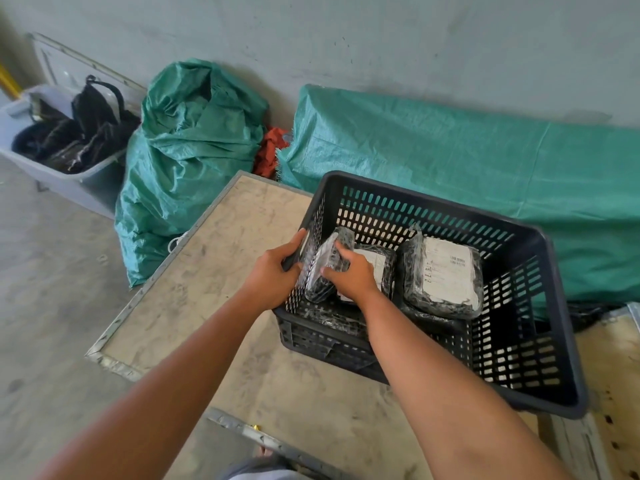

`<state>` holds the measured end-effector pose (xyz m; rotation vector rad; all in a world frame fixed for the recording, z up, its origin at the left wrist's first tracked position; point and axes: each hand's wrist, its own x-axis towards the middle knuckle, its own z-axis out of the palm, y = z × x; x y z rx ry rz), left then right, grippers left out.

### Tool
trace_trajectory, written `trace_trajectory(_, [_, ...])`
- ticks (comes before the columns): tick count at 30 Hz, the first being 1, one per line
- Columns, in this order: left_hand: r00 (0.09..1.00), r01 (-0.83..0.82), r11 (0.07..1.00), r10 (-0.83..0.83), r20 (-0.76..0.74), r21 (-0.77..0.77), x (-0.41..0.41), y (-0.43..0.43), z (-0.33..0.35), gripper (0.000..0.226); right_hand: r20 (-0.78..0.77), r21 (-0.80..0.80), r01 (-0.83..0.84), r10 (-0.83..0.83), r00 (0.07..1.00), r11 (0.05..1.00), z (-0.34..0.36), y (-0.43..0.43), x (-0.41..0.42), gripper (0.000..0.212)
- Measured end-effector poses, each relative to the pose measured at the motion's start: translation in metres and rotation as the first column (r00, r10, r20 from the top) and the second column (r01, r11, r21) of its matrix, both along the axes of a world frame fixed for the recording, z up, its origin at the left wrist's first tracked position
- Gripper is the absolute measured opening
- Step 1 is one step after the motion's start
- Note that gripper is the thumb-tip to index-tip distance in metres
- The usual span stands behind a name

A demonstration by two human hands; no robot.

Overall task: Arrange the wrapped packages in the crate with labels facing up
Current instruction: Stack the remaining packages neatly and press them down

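Observation:
A black slotted plastic crate [554,271] stands on a worn wooden platform [221,258]. Inside it, at the right, lies a wrapped package [446,275] with its white label facing up. My right hand [353,275] grips a black wrapped package [323,268] that stands tilted on its edge against the crate's left wall. My left hand [273,271] is on the outside of that wall, fingers curled over the crate's rim and touching the same package. Under my right hand a further labelled package [382,263] lies flat, partly hidden. More wrapped packages show dimly along the crate's bottom.
A stuffed green woven sack [187,161] and a long green tarp-covered bundle [467,161] lie against the grey wall behind the platform. A grey tub [93,185] with black bags stands on the floor at left. Another wooden surface [613,375] sits at right.

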<state>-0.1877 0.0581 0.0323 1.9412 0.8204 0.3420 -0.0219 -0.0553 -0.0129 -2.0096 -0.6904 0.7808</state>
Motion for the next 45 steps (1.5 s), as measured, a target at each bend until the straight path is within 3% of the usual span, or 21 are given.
trace_trajectory(6, [0.999, -0.021, 1.000, 0.021, -0.026, 0.020, 0.000, -0.004, 0.007, 0.066, 0.004, 0.029, 0.059, -0.060, 0.998, 0.998, 0.000, -0.009, 0.013, 0.052])
trace_trajectory(10, [0.999, -0.027, 0.998, 0.029, -0.031, 0.049, 0.000, -0.006, 0.008, 0.067, -0.002, 0.061, 0.122, -0.122, 0.993, 0.991, 0.013, -0.010, 0.020, 0.049])
trace_trajectory(23, [0.998, -0.024, 0.995, 0.029, -0.050, 0.094, 0.004, -0.005, 0.008, 0.066, 0.117, 0.247, 0.035, -0.066, 0.991, 0.968, 0.084, -0.077, 0.037, 0.039])
trace_trajectory(26, [0.983, 0.063, 0.961, -0.013, -0.185, 0.270, 0.008, -0.007, 0.016, 0.070, 0.130, 0.267, 0.029, -0.066, 0.989, 0.963, 0.102, -0.099, 0.045, 0.038])
trace_trajectory(28, [0.989, 0.104, 0.933, -0.059, -0.139, 0.344, 0.016, -0.009, 0.033, 0.072, 0.135, 0.275, 0.024, -0.063, 0.989, 0.961, 0.115, -0.111, 0.052, 0.038])
trace_trajectory(32, [0.960, 0.243, 0.955, -0.262, 0.101, 0.170, 0.048, -0.016, 0.072, 0.063, 0.148, 0.306, -0.022, -0.025, 0.989, 0.952, 0.145, -0.128, 0.064, 0.037])
trace_trajectory(37, [0.839, 0.519, 0.850, -0.487, 0.243, -0.089, 0.084, -0.014, 0.083, 0.050, 0.116, 0.370, -0.092, 0.052, 0.992, 0.924, 0.165, -0.141, 0.085, 0.034])
trace_trajectory(41, [0.799, 0.575, 0.783, -0.478, 0.365, -0.236, 0.097, -0.008, 0.085, 0.044, 0.012, 0.349, -0.119, 0.122, 0.992, 0.930, 0.172, -0.137, 0.103, 0.037])
trace_trajectory(45, [0.826, 0.533, 0.750, -0.362, 0.432, -0.391, 0.106, -0.004, 0.068, 0.038, 0.006, 0.358, -0.080, 0.084, 0.996, 0.930, 0.162, -0.121, 0.116, 0.037])
